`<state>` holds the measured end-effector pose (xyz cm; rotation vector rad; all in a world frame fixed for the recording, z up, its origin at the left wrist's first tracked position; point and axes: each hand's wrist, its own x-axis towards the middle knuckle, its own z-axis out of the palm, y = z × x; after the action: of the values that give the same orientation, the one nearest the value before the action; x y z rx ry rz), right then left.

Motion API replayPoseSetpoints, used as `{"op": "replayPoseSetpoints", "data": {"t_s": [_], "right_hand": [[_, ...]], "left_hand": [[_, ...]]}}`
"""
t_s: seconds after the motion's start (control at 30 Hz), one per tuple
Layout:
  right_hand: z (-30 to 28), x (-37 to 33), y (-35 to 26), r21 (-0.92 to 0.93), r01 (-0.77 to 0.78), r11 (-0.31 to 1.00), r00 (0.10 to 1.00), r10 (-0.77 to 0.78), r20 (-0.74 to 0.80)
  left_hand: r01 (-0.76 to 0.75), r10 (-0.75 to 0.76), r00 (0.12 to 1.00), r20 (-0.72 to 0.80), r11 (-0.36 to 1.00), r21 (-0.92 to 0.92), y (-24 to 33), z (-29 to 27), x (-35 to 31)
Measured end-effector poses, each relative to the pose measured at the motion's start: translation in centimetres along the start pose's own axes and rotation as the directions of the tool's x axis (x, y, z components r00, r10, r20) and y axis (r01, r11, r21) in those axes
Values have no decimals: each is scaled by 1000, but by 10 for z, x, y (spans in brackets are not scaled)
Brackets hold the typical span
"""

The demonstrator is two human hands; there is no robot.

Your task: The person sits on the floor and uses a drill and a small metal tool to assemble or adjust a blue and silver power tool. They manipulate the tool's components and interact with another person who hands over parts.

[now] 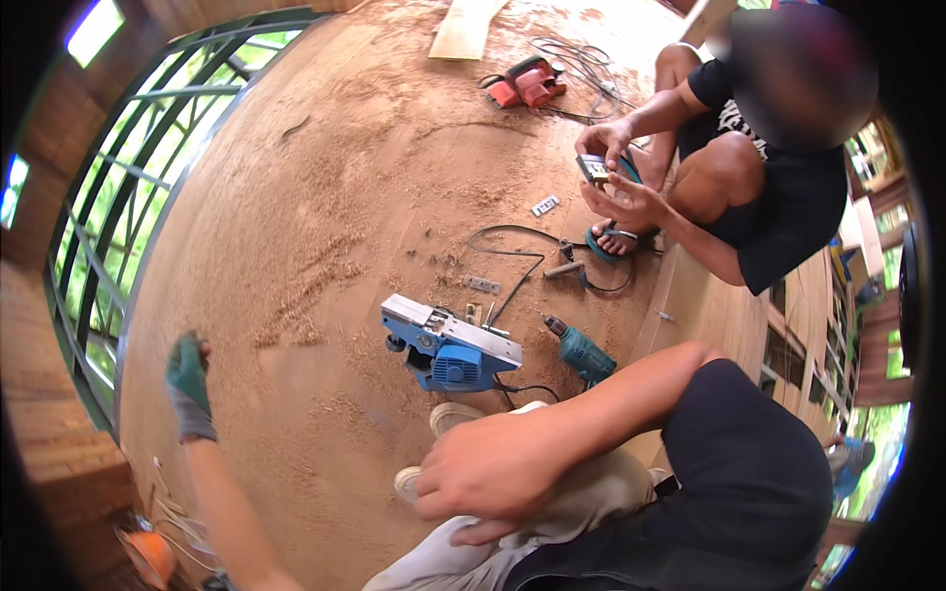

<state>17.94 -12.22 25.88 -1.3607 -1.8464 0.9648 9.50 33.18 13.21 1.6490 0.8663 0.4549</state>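
Observation:
On the left, my left hand (187,379) wears a green and grey glove and hangs over the dusty wooden floor; its fingers are mostly hidden, and I see nothing in it. My right hand (483,468) is bare and lies relaxed over my light trousers (581,497), holding nothing. Just beyond it is a blue electric hand planer (448,345), turned so its silver sole faces up. A teal power drill (583,352) lies to the planer's right.
At the right, a squatting co-worker (788,187) holds a small dark device (593,167) in both hands. Two outlet plates (545,205) and black cables (517,229) lie between us. A red power tool (529,83) stands farther off. Sawdust covers the floor (325,197); an orange object (150,559) sits lower left.

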Motion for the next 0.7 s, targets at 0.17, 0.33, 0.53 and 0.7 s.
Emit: {"op": "replayPoseSetpoints", "data": {"t_s": [0.17, 0.33, 0.53, 0.7], "right_hand": [[19, 66, -10, -25, -220, 975, 974, 218, -57], [29, 73, -63, 0, -560, 829, 811, 548, -206], [29, 0, -178, 367, -807, 462, 368, 880, -299], [84, -62, -282, 751, -659, -27, -262, 945, -196]], "left_hand": [[50, -60, 925, 374, 998, 37, 1, 8, -66], [-798, -53, 349, 936, 507, 326, 27, -32, -207], [-830, -463, 64, 884, 467, 305, 152, -86, -230], [-879, -563, -18, 826, 403, 255, 233, -14, -155]]}}
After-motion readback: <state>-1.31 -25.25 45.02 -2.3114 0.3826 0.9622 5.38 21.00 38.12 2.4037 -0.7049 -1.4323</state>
